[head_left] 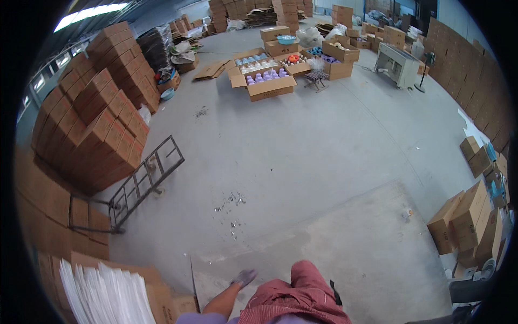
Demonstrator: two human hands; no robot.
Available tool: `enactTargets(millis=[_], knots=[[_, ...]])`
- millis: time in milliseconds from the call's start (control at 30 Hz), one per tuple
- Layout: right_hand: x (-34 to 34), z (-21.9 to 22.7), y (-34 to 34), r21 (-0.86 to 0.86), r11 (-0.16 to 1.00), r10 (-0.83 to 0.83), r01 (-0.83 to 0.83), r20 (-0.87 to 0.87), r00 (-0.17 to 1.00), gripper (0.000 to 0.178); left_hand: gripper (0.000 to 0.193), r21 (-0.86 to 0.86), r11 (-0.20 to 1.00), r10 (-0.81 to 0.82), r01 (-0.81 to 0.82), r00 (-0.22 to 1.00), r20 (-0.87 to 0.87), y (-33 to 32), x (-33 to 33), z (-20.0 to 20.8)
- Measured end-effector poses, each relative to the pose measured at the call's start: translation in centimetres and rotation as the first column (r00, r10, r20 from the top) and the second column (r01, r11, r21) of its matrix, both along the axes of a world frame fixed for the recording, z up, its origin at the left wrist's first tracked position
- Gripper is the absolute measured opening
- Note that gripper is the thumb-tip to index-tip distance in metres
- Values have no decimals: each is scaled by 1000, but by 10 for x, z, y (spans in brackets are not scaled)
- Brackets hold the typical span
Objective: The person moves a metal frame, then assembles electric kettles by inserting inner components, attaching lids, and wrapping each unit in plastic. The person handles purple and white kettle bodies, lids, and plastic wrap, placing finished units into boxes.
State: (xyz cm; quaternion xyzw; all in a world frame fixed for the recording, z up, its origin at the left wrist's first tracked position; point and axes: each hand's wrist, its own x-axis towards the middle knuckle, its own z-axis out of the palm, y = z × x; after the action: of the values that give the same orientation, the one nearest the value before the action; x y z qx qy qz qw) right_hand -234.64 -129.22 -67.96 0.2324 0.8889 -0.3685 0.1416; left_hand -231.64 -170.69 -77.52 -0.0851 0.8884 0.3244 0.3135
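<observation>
My left hand [246,277], in a greyish-purple glove, is out in front of my left side above the concrete floor. Nothing shows in it, and its fingers look loosely stretched out. Beside it is my own reddish clothing [291,299], with one knee raised forward. My right hand is out of sight. Closest to my left arm is an open carton [156,294] holding a stack of white sheets [105,294], at the lower left.
A metal hand truck [143,183] lies by tall carton stacks [102,129] on the left. Far ahead, open cartons hold purple-capped bottles [267,76]; a small stool [316,80] stands beside them. A whitish machine [396,65] and standing fan [425,70] are far right. More cartons [461,218] stand nearer right.
</observation>
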Motion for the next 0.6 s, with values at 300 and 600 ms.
enactTargets(millis=[300, 600], knots=[[-379, -59, -263, -104, 992, 53, -66, -120, 991, 35, 37, 68, 988, -49, 139, 697, -715, -96, -539, -16], [-708, -69, -430, 52, 998, -39, 43, -74, 996, 30, 42, -319, 909, -46, 270, 824, 565, -605, -425, -28]])
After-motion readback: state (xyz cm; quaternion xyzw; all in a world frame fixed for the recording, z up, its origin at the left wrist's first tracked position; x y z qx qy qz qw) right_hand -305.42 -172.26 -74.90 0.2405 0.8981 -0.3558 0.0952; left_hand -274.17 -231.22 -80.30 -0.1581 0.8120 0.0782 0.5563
